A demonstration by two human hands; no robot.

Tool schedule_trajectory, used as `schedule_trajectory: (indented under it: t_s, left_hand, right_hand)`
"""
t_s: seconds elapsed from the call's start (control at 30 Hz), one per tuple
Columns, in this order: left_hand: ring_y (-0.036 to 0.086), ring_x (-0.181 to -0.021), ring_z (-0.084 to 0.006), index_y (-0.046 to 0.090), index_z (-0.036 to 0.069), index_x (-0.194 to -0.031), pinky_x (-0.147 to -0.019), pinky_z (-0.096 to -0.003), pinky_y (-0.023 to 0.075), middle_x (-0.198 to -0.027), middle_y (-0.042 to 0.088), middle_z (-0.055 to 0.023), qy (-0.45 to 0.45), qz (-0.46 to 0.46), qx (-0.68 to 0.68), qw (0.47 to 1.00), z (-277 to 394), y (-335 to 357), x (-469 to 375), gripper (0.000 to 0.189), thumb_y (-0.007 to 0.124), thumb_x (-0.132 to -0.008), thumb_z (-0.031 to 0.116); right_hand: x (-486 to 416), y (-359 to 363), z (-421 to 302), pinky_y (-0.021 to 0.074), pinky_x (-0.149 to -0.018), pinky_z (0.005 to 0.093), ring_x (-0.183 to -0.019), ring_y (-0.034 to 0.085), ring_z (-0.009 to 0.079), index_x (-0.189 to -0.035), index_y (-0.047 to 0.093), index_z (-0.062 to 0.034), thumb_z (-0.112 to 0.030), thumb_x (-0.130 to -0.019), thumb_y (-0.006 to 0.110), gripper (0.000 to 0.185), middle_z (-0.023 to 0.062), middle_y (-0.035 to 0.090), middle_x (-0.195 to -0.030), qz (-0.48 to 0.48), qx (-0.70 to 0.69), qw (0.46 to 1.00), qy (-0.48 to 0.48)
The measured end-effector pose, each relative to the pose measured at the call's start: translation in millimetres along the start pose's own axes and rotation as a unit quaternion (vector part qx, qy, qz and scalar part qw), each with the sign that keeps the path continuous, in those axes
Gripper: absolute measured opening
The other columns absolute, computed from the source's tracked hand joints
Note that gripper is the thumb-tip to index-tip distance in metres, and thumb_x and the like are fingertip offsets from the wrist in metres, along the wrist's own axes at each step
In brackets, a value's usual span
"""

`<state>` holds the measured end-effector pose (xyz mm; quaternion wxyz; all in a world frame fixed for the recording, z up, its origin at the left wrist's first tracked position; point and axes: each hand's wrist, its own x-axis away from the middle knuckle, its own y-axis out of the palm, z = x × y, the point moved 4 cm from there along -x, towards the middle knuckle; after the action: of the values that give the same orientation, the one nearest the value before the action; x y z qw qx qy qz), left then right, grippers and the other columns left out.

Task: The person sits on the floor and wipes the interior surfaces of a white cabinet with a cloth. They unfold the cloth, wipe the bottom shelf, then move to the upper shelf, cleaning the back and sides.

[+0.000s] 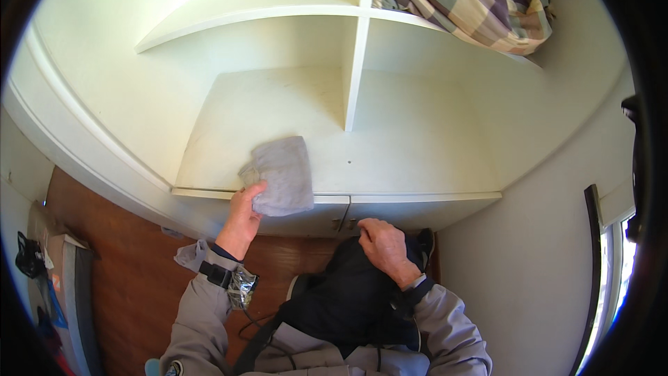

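A folded grey cloth [284,177] is pinched at its lower left by my left hand [245,216]. It overlaps the front edge of the white cabinet's lower shelf [417,151], left of the vertical divider [357,73]. My fingers under the cloth are hidden. My right hand [385,248] is curled loosely above my dark trouser leg [344,297], just in front of the right cabinet door [402,211]. Nothing shows between its fingers. Whether that hand rests on the leg is hard to tell.
A checked fabric bundle [469,0] overhangs the upper right shelf. The right wall [501,271] runs close beside my right arm. At the left, a cardboard box [70,271] and a clear plastic bag [192,255] lie on the brown floor [130,292]. A cable [255,318] hangs from my left wrist.
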<state>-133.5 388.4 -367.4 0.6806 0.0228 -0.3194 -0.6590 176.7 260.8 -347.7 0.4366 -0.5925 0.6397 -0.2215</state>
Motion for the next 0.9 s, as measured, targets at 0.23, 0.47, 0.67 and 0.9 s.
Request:
schedule_trajectory:
  t_s: [0.23, 0.47, 0.67, 0.9]
  left_hand:
    - [0.064, -0.119, -0.0255, 0.064, 0.001, -0.124, -0.107, -0.0408, 0.0479, -0.123, 0.070, -0.0103, 0.053, -0.070, 0.052, 0.995, 25.4, 24.1, 8.6, 0.035, 0.064, -0.094, 0.018]
    - [0.064, -0.117, -0.0253, 0.062, -0.002, -0.124, -0.102, -0.0402, 0.0492, -0.122, 0.068, -0.0117, 0.120, -0.108, 0.013, 0.987, 55.6, 55.3, 29.2, 0.037, 0.059, -0.096, 0.020]
    - [0.063, -0.118, -0.0251, 0.061, -0.002, -0.128, -0.101, -0.0398, 0.0494, -0.123, 0.067, -0.0116, 0.183, -0.157, 0.001, 0.970, 73.8, 75.2, 45.4, 0.040, 0.059, -0.096, 0.021]
    - [0.059, -0.128, -0.0261, 0.057, 0.000, -0.136, -0.110, -0.0418, 0.0453, -0.134, 0.064, -0.0122, 0.253, -0.235, 0.041, 0.938, 91.7, 81.7, 49.6, 0.047, 0.063, -0.094, 0.022]
  right_hand:
    - [23.3, 6.7, -10.6, 0.0548, -0.076, 0.0473, -0.085, 0.068, 0.0352, -0.104, 0.068, -0.0054, -0.012, -0.090, 0.065, 0.015, 0.0138, 0.071, -0.090, 0.026, 0.025, 0.999, -0.020]
    - [51.3, 5.8, -12.5, 0.0544, -0.076, 0.0463, -0.084, 0.068, 0.0348, -0.102, 0.068, -0.0043, -0.011, -0.090, 0.065, 0.014, 0.0140, 0.071, -0.088, 0.051, 0.030, 0.998, -0.038]
    - [79.0, 15.2, -23.0, 0.0543, -0.076, 0.0459, -0.083, 0.068, 0.0338, -0.100, 0.068, -0.0045, -0.010, -0.089, 0.066, 0.013, 0.0134, 0.070, -0.086, 0.068, 0.031, 0.996, -0.057]
    - [119.3, 15.3, -60.8, 0.0541, -0.075, 0.0452, -0.081, 0.067, 0.0333, -0.099, 0.068, -0.0045, -0.010, -0.088, 0.067, 0.012, 0.0126, 0.070, -0.086, 0.072, 0.033, 0.995, -0.063]
